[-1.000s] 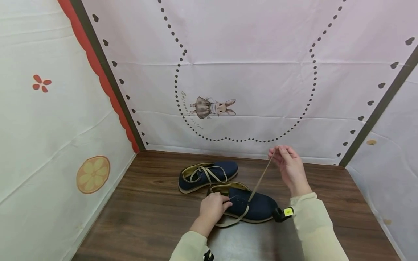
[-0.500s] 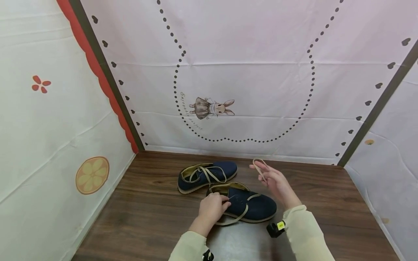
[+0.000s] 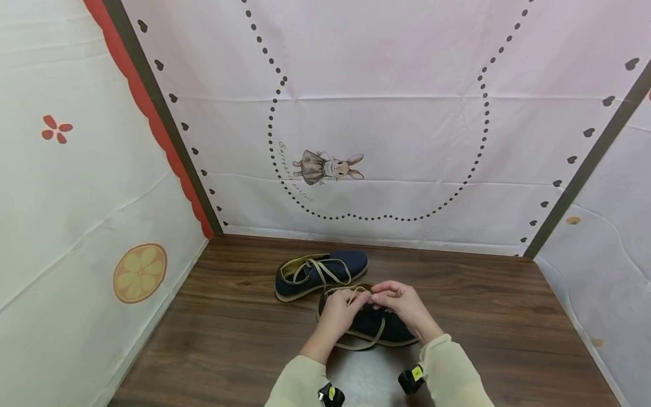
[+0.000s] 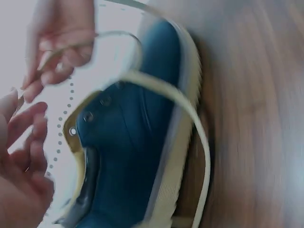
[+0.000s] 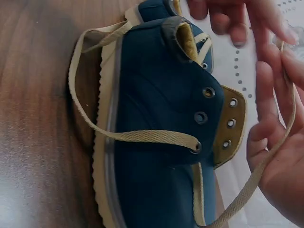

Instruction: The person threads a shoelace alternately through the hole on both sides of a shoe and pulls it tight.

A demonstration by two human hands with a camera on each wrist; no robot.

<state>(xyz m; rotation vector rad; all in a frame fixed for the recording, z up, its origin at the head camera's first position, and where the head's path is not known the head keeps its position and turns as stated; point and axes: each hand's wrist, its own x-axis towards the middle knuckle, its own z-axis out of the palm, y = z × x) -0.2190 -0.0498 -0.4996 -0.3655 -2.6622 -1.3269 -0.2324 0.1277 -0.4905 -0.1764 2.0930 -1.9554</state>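
A navy shoe with a tan sole lies on its base, toe to the right. Its tan shoelace runs through an eyelet near the toe, one length looping down past the sole. Over the shoe's opening, my left hand and right hand meet at the fingertips. The lace's other length rises to my right hand, which holds it, and its end sits pinched between my left thumb and fingers. In the right wrist view, the upper eyelets have no lace in them.
A matching navy shoe, laces lying loosely across it, stands just behind and to the left. Both rest on a dark wood-grain surface. White printed cloth walls it at the back and both sides.
My right hand has come down and left from high on the right, bringing the lace to my left hand. My left hand has shifted slightly up and right from the shoe's side.
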